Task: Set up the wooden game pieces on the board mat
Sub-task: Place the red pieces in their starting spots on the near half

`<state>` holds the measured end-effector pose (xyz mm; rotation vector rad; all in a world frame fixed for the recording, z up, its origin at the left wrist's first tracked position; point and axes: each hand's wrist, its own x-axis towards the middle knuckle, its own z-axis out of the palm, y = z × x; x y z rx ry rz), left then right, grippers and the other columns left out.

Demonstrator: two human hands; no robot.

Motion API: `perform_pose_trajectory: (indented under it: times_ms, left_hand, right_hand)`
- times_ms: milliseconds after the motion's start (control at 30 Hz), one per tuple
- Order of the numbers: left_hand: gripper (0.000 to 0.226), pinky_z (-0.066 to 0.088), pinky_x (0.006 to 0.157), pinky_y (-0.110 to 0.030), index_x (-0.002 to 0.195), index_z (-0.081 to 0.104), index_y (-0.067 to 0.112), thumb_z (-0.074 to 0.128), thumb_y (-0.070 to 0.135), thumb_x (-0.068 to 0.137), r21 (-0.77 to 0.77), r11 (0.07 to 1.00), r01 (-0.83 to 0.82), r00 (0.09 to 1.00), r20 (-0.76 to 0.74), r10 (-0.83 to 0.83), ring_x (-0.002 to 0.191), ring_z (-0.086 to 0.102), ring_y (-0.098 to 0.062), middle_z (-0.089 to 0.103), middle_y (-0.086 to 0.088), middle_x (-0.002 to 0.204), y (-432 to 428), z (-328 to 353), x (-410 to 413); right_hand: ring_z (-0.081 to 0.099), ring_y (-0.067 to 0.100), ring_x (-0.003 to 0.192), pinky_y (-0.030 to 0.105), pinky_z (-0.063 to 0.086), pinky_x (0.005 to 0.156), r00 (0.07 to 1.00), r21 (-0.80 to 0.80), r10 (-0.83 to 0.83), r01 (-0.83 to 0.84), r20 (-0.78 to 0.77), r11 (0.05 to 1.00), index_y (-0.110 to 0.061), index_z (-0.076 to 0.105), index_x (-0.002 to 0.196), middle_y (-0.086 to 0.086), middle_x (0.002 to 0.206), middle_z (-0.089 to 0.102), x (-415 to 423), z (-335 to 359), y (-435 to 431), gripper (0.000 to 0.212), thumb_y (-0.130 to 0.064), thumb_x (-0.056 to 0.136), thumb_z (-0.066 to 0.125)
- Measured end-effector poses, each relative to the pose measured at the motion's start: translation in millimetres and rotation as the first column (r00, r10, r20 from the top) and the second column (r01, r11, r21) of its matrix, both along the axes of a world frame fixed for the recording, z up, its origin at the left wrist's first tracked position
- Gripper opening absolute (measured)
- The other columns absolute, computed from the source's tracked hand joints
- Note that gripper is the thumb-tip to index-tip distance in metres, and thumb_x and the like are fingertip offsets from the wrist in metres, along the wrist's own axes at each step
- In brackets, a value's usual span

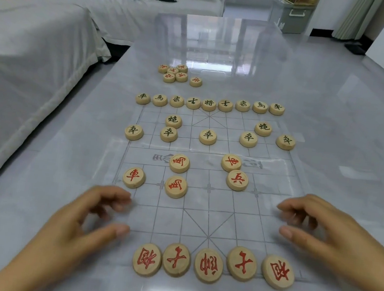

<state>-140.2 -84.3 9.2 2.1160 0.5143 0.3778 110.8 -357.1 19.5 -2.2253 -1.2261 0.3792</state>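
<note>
Discs of pale wood lie scattered across a thin, see-through board mat on a glossy grey table. The wooden game pieces look light, hard and rigid. Their smooth flat faces seem likely to slide easily on the slick sheet. Each seems best pinched by its rim between thumb and fingertip, or nudged flat along the grid lines. The mat itself looks flimsy and may shift if a piece is dragged hard.

At far left a red chariot lies on the mat's edge line, with two red-lettered discs just right of it. Further right a second red chariot sits touching, or nearly touching, a red soldier. Five red pieces line the near edge, and the black set stands ranked along the far side. A small cluster of red pieces lies off the mat beyond it.

The left hand hovers at the mat's near-left corner, fingers loosely curled and thumb spread, holding nothing. The right hand mirrors it at the right edge, fingers half-curled and empty. Blur hides whether any fingertip touches the sheet.
</note>
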Motion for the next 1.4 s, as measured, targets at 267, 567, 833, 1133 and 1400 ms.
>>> perform_pose_trajectory:
  times_ms: [267, 567, 833, 1133, 1400]
  left_hand:
    - [0.024, 0.041, 0.069, -0.019, 0.091, 0.059, 0.031, 0.069, 0.013, 0.078, 0.148, 0.967, -0.207, 0.972, -0.084, 0.221, 0.090, 0.054, -0.008, 0.059, 0.004, 0.101, 51.3, 5.2, 52.9]
    - [0.017, 0.045, 0.070, -0.020, 0.087, 0.066, 0.025, 0.063, 0.009, 0.083, -0.090, 0.977, -0.195, 0.973, -0.143, 0.181, 0.078, 0.056, -0.014, 0.061, 0.002, 0.084, 62.1, -3.3, 99.9]
    - [0.011, 0.044, 0.070, -0.019, 0.091, 0.067, 0.024, 0.060, 0.016, 0.086, -0.086, 0.971, -0.224, 0.973, -0.076, 0.217, 0.087, 0.056, -0.012, 0.060, 0.001, 0.098, 55.5, -9.3, 92.9]
    - [0.019, 0.041, 0.068, -0.017, 0.095, 0.063, 0.027, 0.056, 0.011, 0.088, 0.024, 0.984, -0.176, 0.984, -0.032, 0.177, 0.082, 0.053, -0.009, 0.060, 0.004, 0.095, 55.6, -6.5, 96.7]
    - [0.042, 0.044, 0.084, -0.023, 0.120, 0.056, 0.026, 0.067, 0.021, 0.080, 0.333, 0.861, 0.386, 0.886, -0.395, -0.244, 0.097, 0.052, -0.013, 0.054, 0.003, 0.107, 36.4, 24.7, 148.3]
  right_hand:
    - [0.052, 0.002, 0.087, 0.016, 0.041, 0.069, 0.999, -0.083, -0.018, 0.021, 0.036, 0.996, -0.034, 0.052, 0.109, -0.016, 0.098, 0.053, 35.5, 1.9, 71.8, 0.025, -0.038, 0.086, 0.057]
    - [0.050, 0.012, 0.097, 0.024, 0.037, 0.081, 0.992, -0.061, -0.122, 0.119, -0.035, 0.991, -0.018, 0.057, 0.119, -0.003, 0.110, 0.055, 53.9, -9.2, 114.7, 0.028, -0.027, 0.094, 0.048]
    - [0.053, 0.013, 0.092, 0.020, 0.040, 0.074, 0.987, 0.009, -0.141, 0.142, -0.078, 0.990, -0.019, 0.058, 0.115, 0.001, 0.106, 0.054, 50.7, -18.6, 110.6, 0.026, -0.028, 0.091, 0.053]
    - [0.046, 0.006, 0.086, 0.011, 0.036, 0.069, 0.989, 0.071, -0.138, 0.135, 0.045, 0.988, -0.022, 0.056, 0.113, -0.004, 0.102, 0.050, 34.3, -12.5, 112.4, 0.026, -0.033, 0.090, 0.053]
    - [0.049, 0.015, 0.088, 0.029, 0.034, 0.067, 0.887, -0.236, 0.252, -0.169, 0.387, 0.957, -0.020, 0.051, 0.111, -0.002, 0.107, 0.058, -43.6, 16.5, 165.6, 0.055, -0.064, 0.077, 0.051]
